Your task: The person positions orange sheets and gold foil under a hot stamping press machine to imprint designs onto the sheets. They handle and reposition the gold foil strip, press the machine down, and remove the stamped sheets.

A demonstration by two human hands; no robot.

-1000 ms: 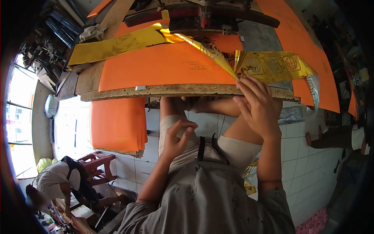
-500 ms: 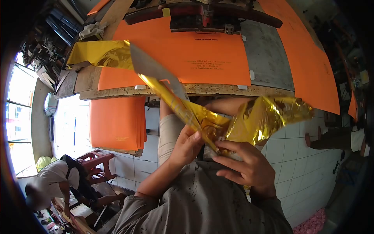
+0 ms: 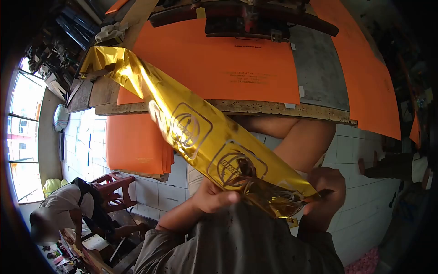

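A long strip of gold foil (image 3: pixel 200 132) with emblem-shaped marks stretches diagonally from the table's left side down to my lap. My right hand (image 3: pixel 325 189) is closed on its lower right end, where the foil is bunched. At the strip's lower edge my left hand (image 3: pixel 212 198) is closed on the foil, thumb pointing right. Behind the strip, an orange sheet (image 3: pixel 196 59) with small printed text lies on the wooden table (image 3: pixel 228 107), below the dark press (image 3: pixel 246 23).
Orange sheets (image 3: pixel 137 146) are stacked low at the left, and another orange sheet (image 3: pixel 369 86) covers the table's right. A grey plate (image 3: pixel 317 64) lies between sheets. A person (image 3: pixel 68 203) bends beside a red stool (image 3: pixel 116 192) at lower left.
The foil has come off the table's right part and now spans diagonally, pulled toward my body. My left hand has taken hold of it; my right hand has moved down, then to the right.
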